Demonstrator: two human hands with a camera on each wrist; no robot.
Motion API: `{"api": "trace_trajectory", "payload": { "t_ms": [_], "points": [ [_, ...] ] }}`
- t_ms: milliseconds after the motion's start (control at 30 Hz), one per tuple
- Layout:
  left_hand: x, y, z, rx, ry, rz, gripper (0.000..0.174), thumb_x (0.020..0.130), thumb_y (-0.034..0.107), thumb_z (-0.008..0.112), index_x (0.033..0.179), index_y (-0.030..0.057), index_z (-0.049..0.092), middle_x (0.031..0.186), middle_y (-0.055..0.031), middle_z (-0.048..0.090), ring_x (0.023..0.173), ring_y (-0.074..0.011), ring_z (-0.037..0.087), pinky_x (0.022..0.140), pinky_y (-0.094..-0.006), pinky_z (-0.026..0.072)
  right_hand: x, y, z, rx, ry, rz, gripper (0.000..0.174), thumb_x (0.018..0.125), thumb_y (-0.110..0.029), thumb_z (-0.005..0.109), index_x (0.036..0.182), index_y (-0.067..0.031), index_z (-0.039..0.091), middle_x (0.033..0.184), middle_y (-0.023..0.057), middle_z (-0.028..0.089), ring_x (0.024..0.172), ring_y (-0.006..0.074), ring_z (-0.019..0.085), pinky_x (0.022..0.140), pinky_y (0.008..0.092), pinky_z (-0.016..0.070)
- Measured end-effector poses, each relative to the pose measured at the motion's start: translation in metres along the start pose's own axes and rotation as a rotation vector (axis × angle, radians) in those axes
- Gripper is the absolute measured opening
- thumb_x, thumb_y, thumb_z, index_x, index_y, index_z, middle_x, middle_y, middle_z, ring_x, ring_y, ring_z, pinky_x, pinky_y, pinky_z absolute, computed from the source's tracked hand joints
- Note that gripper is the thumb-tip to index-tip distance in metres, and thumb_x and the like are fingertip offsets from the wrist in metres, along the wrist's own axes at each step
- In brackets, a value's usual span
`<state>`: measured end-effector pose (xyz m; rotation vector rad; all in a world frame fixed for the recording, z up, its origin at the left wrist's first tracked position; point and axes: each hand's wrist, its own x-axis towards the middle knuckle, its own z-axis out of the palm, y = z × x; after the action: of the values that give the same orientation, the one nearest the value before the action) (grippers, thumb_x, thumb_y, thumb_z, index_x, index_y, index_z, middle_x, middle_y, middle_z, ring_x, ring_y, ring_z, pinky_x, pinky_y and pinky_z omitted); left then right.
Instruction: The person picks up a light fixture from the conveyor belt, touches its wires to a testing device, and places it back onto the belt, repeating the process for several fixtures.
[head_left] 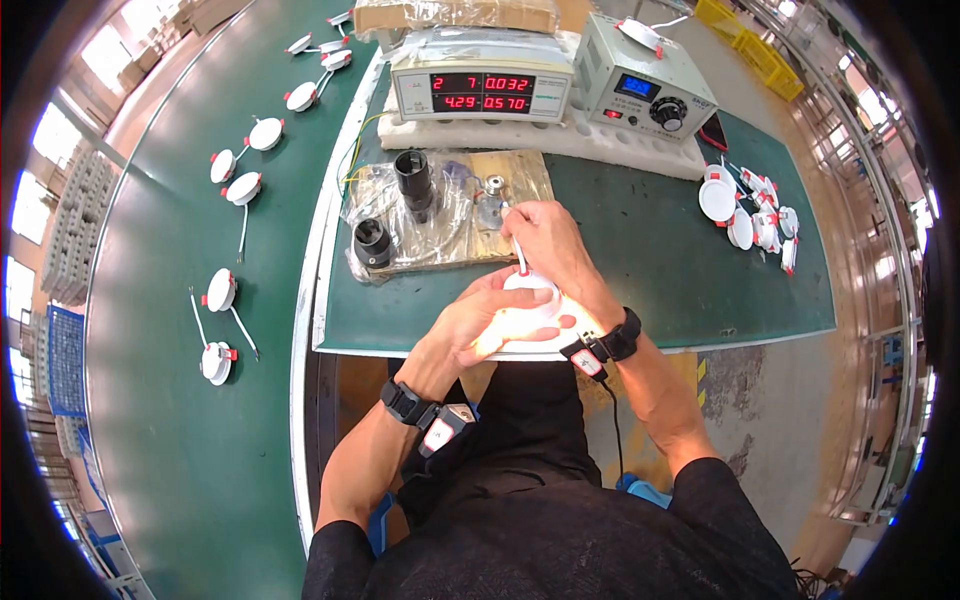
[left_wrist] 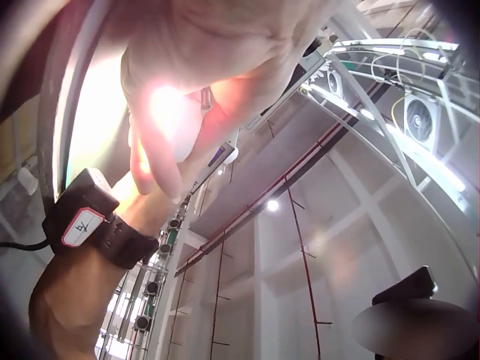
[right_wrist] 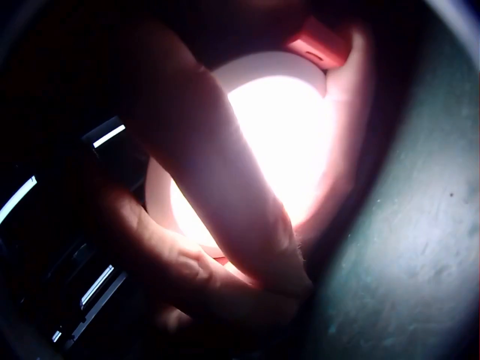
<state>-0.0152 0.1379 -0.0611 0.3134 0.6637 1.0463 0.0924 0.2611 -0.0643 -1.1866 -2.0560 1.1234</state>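
A round white LED downlight (head_left: pixel 533 287) is lit and glows brightly in my left hand (head_left: pixel 474 322), over the front of the green worktable. My left fingers lie across its face and rim; in the right wrist view the lit disc (right_wrist: pixel 289 135) shows behind them, with a red spring clip (right_wrist: pixel 319 45) at its edge. My right hand (head_left: pixel 553 240) pinches the white cable (head_left: pixel 518 254) of the downlight near a small metal contact post (head_left: pixel 495 186) on the wooden test board (head_left: pixel 527 176). The right fingertips partly hide the cable's end.
A power meter (head_left: pixel 560 92) with red digits and a grey voltage regulator (head_left: pixel 597 75) stand on white foam at the back. Black lamp sockets (head_left: pixel 413 178) rise from the board. Downlights (head_left: pixel 717 200) are piled at right; others (head_left: pixel 242 188) lie along the green belt at left.
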Motion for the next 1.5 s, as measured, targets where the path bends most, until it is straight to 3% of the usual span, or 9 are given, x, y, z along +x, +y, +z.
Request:
{"api": "trace_trajectory", "payload": {
  "t_ms": [300, 533, 633, 867, 933, 1000, 1100, 1200, 1500],
  "points": [
    [0.003, -0.004, -0.018, -0.208, -0.106, -0.053, 0.041, 0.102, 0.026, 0.057, 0.125, -0.0083, 0.056, 0.125, -0.0251, 0.064, 0.12, -0.0515, 0.059, 0.103, -0.0586, 0.0504, 0.001, 0.005, 0.005, -0.005, 0.033, 0.011, 0.037, 0.095, -0.027, 0.057, 0.08, 0.0044, 0.069, 0.058, 0.0096, 0.058, 0.053, 0.0164, 0.056, 0.054, 0.0354, 0.0441],
    [0.005, -0.005, -0.009, 0.011, -0.045, 0.064, 0.031, 0.102, 0.017, 0.058, 0.126, -0.0019, 0.057, 0.12, -0.0168, 0.067, 0.103, -0.0309, 0.072, 0.094, -0.0466, 0.0591, 0.004, 0.018, 0.004, -0.037, 0.011, -0.115, 0.035, 0.094, -0.029, 0.059, 0.087, 0.0024, 0.071, 0.069, 0.0196, 0.065, 0.066, 0.0322, 0.066, 0.065, 0.0432, 0.0504],
    [-0.029, -0.019, -0.022, 0.187, 0.098, 0.274, 0.03, 0.105, 0.025, 0.058, 0.115, -0.0018, 0.066, 0.105, -0.0111, 0.072, 0.097, -0.021, 0.071, 0.087, -0.0347, 0.0573, -0.024, -0.006, 0.003, 0.49, -0.165, 0.044, 0.034, 0.098, -0.029, 0.061, 0.095, 0.002, 0.073, 0.07, 0.0023, 0.062, 0.066, 0.0098, 0.055, 0.058, 0.0313, 0.0451],
    [-0.358, -0.107, -0.074, 0.901, 1.664, 0.752, 0.026, 0.1, 0.022, 0.062, 0.107, 0.0001, 0.073, 0.109, -0.0117, 0.072, 0.099, -0.0213, 0.067, 0.087, -0.033, 0.0526, -0.074, 0.005, -0.037, 0.267, -0.295, -0.027, 0.034, 0.107, -0.03, 0.054, 0.087, -0.0042, 0.062, 0.057, -0.0056, 0.043, 0.047, 0.0004, 0.031, 0.043, 0.0203, 0.0193],
    [-0.445, -0.174, -0.077, 0.832, 2.03, 0.507, 0.026, 0.097, 0.023, 0.062, 0.098, -0.0008, 0.073, 0.122, -0.0207, 0.066, 0.11, -0.0359, 0.064, 0.095, -0.0414, 0.0499, -0.087, -0.002, -0.042, 0.268, -0.326, -0.044, 0.031, 0.107, -0.031, 0.054, 0.089, -0.0062, 0.062, 0.057, -0.0054, 0.044, 0.047, 0.0, 0.031, 0.042, 0.0197, 0.0188],
    [-0.488, -0.221, -0.058, 1.128, 2.448, -0.194, 0.029, 0.096, 0.024, 0.063, 0.104, -0.0035, 0.07, 0.124, -0.0237, 0.064, 0.113, -0.0392, 0.062, 0.1, -0.0439, 0.0481, -0.092, -0.013, -0.039, 0.276, -0.327, -0.058, 0.031, 0.107, -0.031, 0.054, 0.09, -0.0065, 0.062, 0.057, -0.0053, 0.044, 0.046, 0.0, 0.031, 0.042, 0.0194, 0.019],
    [-0.486, -0.233, -0.04, 1.539, 2.802, -0.371, 0.039, 0.094, 0.027, 0.065, 0.116, -0.0051, 0.065, 0.13, -0.0281, 0.06, 0.121, -0.0426, 0.058, 0.104, -0.0471, 0.0457, -0.09, -0.02, -0.034, 0.327, -0.329, -0.095, 0.031, 0.107, -0.028, 0.054, 0.088, -0.0052, 0.063, 0.056, -0.0051, 0.045, 0.046, 0.0004, 0.031, 0.042, 0.0195, 0.0201],
    [-0.464, -0.166, -0.043, 1.3, 2.332, 0.26, 0.051, 0.093, 0.03, 0.068, 0.129, -0.0044, 0.058, 0.141, -0.0313, 0.052, 0.13, -0.0453, 0.051, 0.107, -0.0487, 0.0439, -0.09, -0.027, -0.025, 0.369, -0.323, -0.106, 0.027, 0.105, -0.026, 0.057, 0.091, -0.005, 0.066, 0.057, -0.0039, 0.05, 0.046, 0.0, 0.034, 0.043, 0.0196, 0.0215],
    [-0.334, 0.021, -0.171, 1.824, 1.648, 0.306, 0.07, 0.09, 0.036, 0.072, 0.147, 0.0049, 0.047, 0.152, -0.0258, 0.043, 0.134, -0.0468, 0.047, 0.112, -0.0464, 0.0411, -0.125, -0.051, -0.025, 0.418, -0.363, -0.005, 0.027, 0.104, -0.022, 0.061, 0.089, -0.0011, 0.068, 0.059, -0.002, 0.057, 0.05, 0.0008, 0.041, 0.045, 0.0198, 0.0284]
  ]
}}
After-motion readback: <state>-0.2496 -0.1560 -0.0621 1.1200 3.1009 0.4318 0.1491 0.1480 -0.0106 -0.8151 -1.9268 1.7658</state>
